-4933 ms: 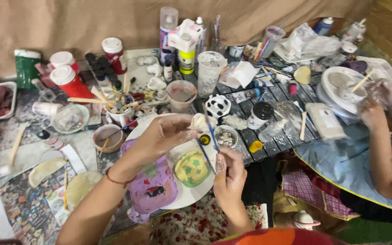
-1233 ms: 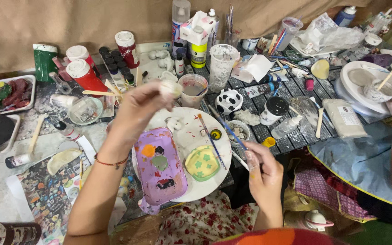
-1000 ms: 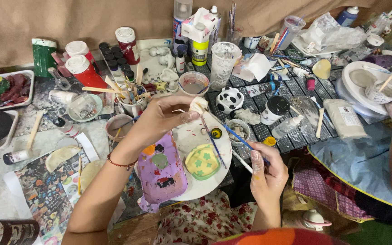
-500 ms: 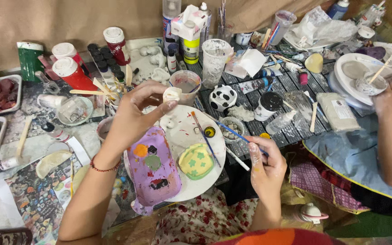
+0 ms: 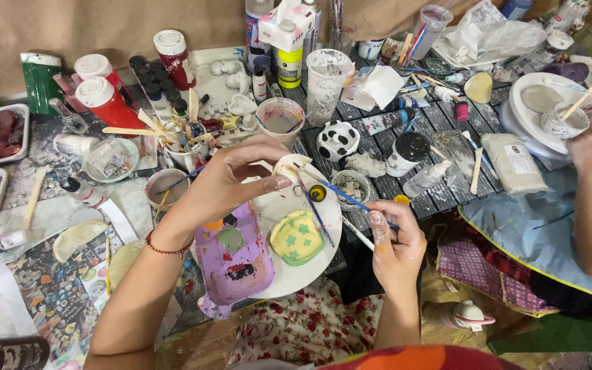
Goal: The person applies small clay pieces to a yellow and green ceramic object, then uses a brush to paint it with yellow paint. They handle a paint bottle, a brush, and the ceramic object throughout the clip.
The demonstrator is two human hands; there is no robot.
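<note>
The left hand is raised over the white plate. Its fingers are pinched on a small pale clay piece, held at the fingertips just above the plate's far rim. The right hand is closed on a thin blue-handled brush; the fingers are clamped round the handle, and the bristle end points toward the clay piece, close to the left fingertips. Whether the tip touches the piece cannot be told.

Judgement: painting of the piece appears to be in hand. It would go best with the piece turned slowly by the left fingertips, the brush kept light, and wet faces kept off the finger pads.

Below the left fingers, on the plate, a yellow dome with green crosses and a purple painted slab lie side by side. Beyond the fingertips stand a cup of murky water and a black-and-white spotted pot.

Packages: two red bottles with white caps stand far left of the left hand, with a green can beside them. A yellow-banded bottle stands beyond the cup. A white jar with a black lid stands above the right fingers. A flat pale wrapped block lies near another person's hand, well right.
</note>
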